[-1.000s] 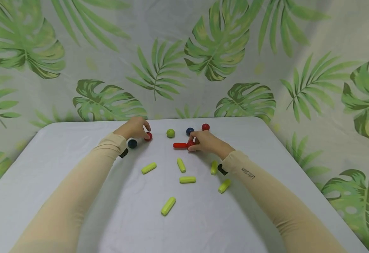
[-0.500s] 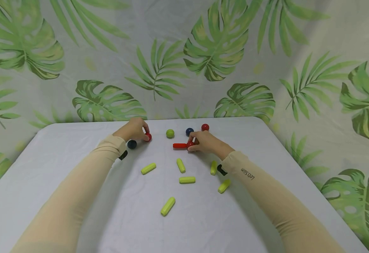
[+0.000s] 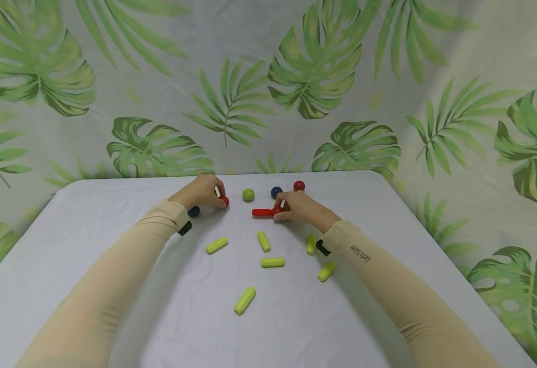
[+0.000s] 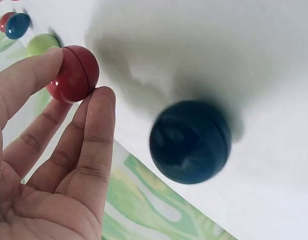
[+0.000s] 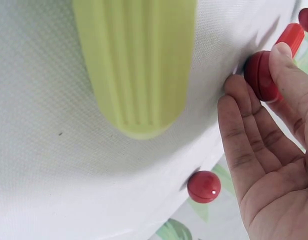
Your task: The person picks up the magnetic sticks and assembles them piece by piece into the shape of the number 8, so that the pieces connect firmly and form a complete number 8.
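Between thumb and fingertips, my left hand (image 3: 202, 191) pinches a glossy red ball (image 4: 76, 75) with a seam round it. A dark blue ball (image 4: 190, 142) sits on the table near that wrist, partly covered by the hand in the head view. My right hand (image 3: 299, 206) pinches another red ball (image 5: 259, 75), close over the white cloth. Against this ball, on its left in the head view, lies a short red stick (image 3: 262, 212) in line with it. The right fingers partly hide the ball.
Behind the hands on the white table (image 3: 185, 327) are a green ball (image 3: 248, 194), a blue ball (image 3: 276, 192) and a third red ball (image 3: 299, 185). Several yellow-green ribbed sticks (image 3: 273, 262) lie scattered in front. A leaf-patterned cloth (image 3: 158, 92) hangs beyond the far edge.
My left hand has carried its red ball a little to the right, closer to the green ball, and now overlaps the dark blue ball. My right hand has stayed in place.
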Action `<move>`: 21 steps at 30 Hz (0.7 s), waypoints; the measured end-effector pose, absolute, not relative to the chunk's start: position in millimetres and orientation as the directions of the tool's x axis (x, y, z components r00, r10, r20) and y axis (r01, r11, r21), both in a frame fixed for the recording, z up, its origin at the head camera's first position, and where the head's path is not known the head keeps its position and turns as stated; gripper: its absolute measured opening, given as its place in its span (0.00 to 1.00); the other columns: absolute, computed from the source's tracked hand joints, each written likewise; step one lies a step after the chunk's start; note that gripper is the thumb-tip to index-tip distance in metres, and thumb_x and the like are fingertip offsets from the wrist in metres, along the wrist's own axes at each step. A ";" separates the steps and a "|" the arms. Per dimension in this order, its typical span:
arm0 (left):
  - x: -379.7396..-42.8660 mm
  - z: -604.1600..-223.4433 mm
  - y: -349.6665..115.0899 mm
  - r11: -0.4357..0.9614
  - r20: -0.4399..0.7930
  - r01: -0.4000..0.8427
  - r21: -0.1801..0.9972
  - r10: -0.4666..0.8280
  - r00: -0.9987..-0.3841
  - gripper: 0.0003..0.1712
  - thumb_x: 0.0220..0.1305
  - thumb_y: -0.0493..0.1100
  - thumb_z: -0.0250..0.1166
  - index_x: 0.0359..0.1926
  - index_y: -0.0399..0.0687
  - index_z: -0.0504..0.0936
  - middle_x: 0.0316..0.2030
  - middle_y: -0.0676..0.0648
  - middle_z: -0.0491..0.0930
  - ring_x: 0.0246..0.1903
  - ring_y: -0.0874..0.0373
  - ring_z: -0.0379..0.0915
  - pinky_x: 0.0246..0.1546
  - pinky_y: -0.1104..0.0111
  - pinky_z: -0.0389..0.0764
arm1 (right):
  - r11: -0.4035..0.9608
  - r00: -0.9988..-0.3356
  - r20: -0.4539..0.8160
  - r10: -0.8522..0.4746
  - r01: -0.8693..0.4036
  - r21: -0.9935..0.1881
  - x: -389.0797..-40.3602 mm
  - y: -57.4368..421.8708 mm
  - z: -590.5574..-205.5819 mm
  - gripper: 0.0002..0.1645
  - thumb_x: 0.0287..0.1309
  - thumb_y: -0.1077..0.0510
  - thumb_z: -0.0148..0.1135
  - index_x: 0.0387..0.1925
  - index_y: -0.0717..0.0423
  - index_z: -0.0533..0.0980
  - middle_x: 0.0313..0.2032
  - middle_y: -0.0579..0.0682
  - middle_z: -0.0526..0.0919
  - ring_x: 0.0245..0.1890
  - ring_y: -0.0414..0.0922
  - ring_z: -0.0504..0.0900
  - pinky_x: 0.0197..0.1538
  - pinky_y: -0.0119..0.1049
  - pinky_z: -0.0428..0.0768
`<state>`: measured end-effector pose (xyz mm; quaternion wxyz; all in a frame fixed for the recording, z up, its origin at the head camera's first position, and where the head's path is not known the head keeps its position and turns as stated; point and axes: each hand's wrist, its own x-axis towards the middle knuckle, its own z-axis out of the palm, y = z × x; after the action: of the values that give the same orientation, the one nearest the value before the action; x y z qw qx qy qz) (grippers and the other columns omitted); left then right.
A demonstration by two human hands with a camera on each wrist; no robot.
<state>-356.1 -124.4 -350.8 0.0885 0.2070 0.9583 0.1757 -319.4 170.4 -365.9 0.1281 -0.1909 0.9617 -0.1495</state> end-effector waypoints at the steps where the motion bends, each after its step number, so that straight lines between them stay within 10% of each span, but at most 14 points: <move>1: -355.0 -350.2 -123.1 0.851 -0.100 0.365 0.378 0.430 -0.897 0.13 0.65 0.44 0.76 0.45 0.40 0.88 0.45 0.38 0.88 0.46 0.47 0.82 0.49 0.57 0.81 | 0.882 -0.894 -0.189 -0.407 -0.330 -0.336 -319.1 170.4 -365.5 0.22 0.70 0.49 0.72 0.59 0.55 0.80 0.41 0.52 0.86 0.38 0.45 0.79 0.45 0.33 0.78; 21: -343.1 -353.6 -104.1 0.799 -0.115 0.366 0.477 0.470 -0.875 0.13 0.64 0.44 0.77 0.44 0.43 0.87 0.40 0.42 0.91 0.40 0.54 0.83 0.40 0.67 0.78 | 0.880 -0.894 -0.189 -0.407 -0.329 -0.342 -322.3 171.3 -368.0 0.22 0.70 0.49 0.73 0.59 0.54 0.80 0.41 0.52 0.86 0.38 0.45 0.79 0.44 0.33 0.78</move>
<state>-343.1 -104.1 -353.6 0.1143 0.2219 0.9416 0.2262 -322.3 171.3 -368.0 0.1284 -0.1914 0.9611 -0.1522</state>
